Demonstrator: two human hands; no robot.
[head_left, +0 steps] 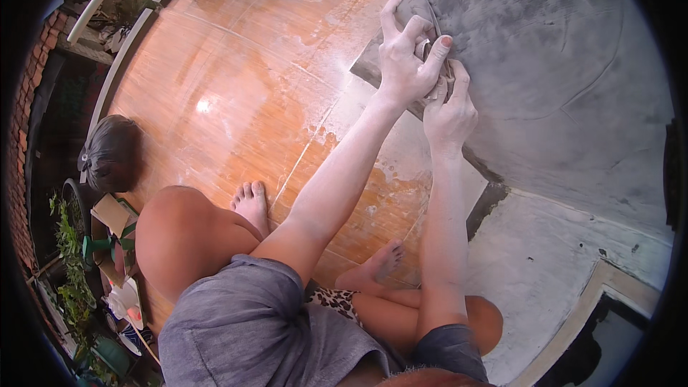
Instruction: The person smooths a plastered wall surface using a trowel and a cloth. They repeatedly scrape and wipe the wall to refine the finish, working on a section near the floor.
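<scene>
Both of my hands are at the lower left edge of a dark grey cement-coated surface (pixel 545 50), coated in pale dust up the forearms. My left hand (pixel 405 64) has its fingers bent around a thin, dusty grey piece (pixel 443 87) with crumpled, pale edges; its exact kind is not clear. Just below, my right hand (pixel 450 116) grips the lower end of the same piece, fingers curled. The piece lies against the grey surface near its edge, and the fingers hide much of it.
Orange floor tiles (pixel 215 100) smeared with white dust spread at left. A tied black plastic bag (pixel 112 154) stands near the raised border, above plants (pixel 72 265) and a cardboard box (pixel 111 215). A framed dark opening (pixel 595 344) is at lower right.
</scene>
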